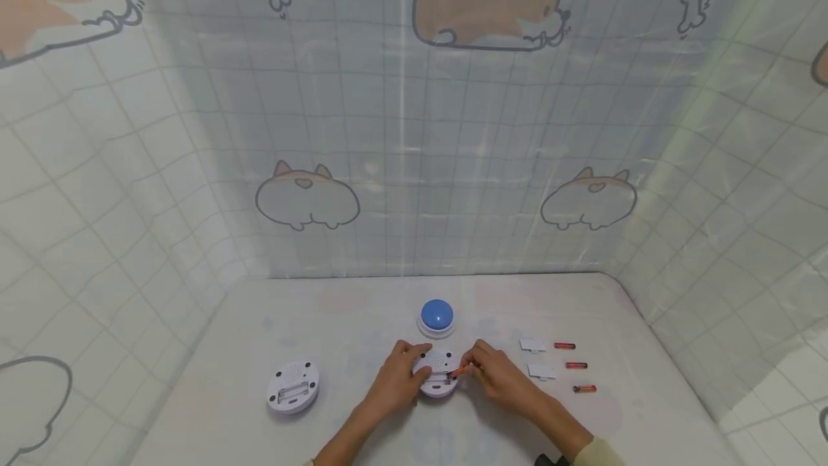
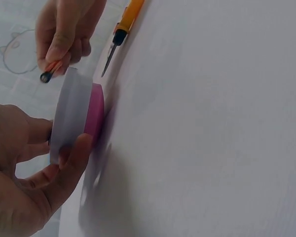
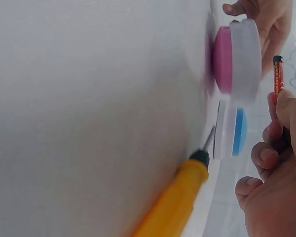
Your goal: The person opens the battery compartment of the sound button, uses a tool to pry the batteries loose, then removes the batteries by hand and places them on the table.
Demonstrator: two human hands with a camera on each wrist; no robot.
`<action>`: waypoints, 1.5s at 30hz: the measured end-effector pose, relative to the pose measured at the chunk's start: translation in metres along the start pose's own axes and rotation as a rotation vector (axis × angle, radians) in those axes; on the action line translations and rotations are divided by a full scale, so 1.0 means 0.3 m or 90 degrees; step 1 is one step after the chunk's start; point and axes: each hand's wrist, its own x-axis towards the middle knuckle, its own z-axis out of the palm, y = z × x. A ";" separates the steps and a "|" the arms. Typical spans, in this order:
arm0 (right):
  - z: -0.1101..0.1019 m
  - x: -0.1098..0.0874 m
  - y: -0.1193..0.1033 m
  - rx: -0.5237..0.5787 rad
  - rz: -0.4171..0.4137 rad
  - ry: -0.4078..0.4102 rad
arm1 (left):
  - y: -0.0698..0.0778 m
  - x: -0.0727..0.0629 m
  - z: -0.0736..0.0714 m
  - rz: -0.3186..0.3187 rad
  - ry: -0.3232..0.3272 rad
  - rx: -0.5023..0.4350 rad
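Note:
A round white push-button light (image 1: 441, 360) with a pink dome (image 3: 223, 60) lies upside down, its battery compartment facing up. My left hand (image 1: 397, 378) grips its rim, thumb on one side and fingers around the other. My right hand (image 1: 497, 375) pinches a red AAA battery (image 3: 278, 79) between thumb and finger, its dark end pointing toward the compartment. Both wrist views show the battery just off the light's underside. Whether another battery sits in the compartment, I cannot tell. On the table near my right hand lies a yellow screwdriver (image 3: 180, 197), seen in the wrist views.
Behind the held light stands a blue-domed one (image 1: 437, 315), dome up. Another (image 1: 294, 387) lies upside down at left, compartment uncovered. Two white covers (image 1: 532, 344) and three red batteries (image 1: 576, 365) lie at right. Patterned curtains (image 1: 401, 121) surround the table.

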 end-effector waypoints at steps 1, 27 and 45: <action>-0.008 -0.007 0.003 -0.003 0.002 0.005 | -0.002 0.001 -0.002 -0.003 0.003 0.006; -0.273 -0.389 0.230 -0.079 0.193 0.135 | -0.164 0.007 -0.202 -0.101 0.141 0.063; -0.296 -0.576 0.341 -0.090 0.333 0.079 | -0.240 0.003 -0.281 -0.129 0.167 0.100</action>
